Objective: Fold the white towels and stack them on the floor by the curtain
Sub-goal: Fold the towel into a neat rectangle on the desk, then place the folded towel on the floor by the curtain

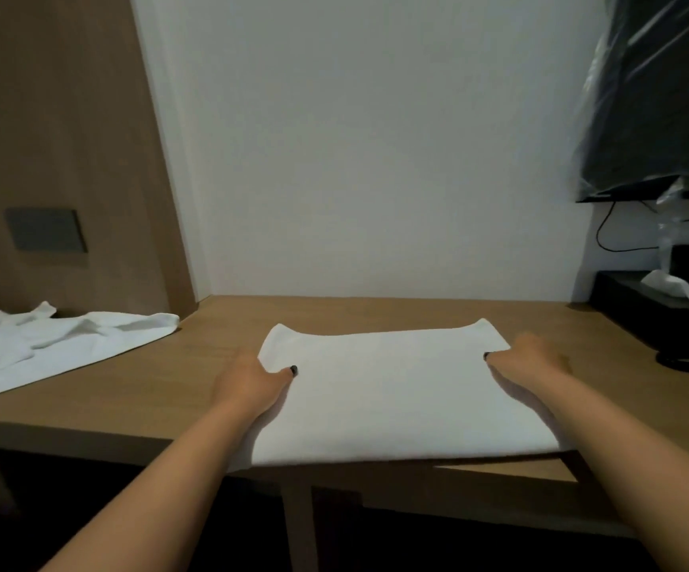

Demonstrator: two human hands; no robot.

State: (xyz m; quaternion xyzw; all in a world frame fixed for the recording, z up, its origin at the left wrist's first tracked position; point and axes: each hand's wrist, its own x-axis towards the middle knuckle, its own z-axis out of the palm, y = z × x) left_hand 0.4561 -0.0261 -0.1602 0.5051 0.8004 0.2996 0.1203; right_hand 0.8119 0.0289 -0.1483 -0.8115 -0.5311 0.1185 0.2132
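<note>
Both hands pinch a folded white towel on the bench.
Left hand (252, 383) grips the towel (392, 390) edge at 9 o'clock, right hand (532, 361) at 3; thumbs on top, other fingers hidden beneath.

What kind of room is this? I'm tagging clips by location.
Probably a hotel room: a built-in wooden desk along the wall, a mounted TV still wrapped in plastic film, a black tissue box, and white towels being folded.
</note>
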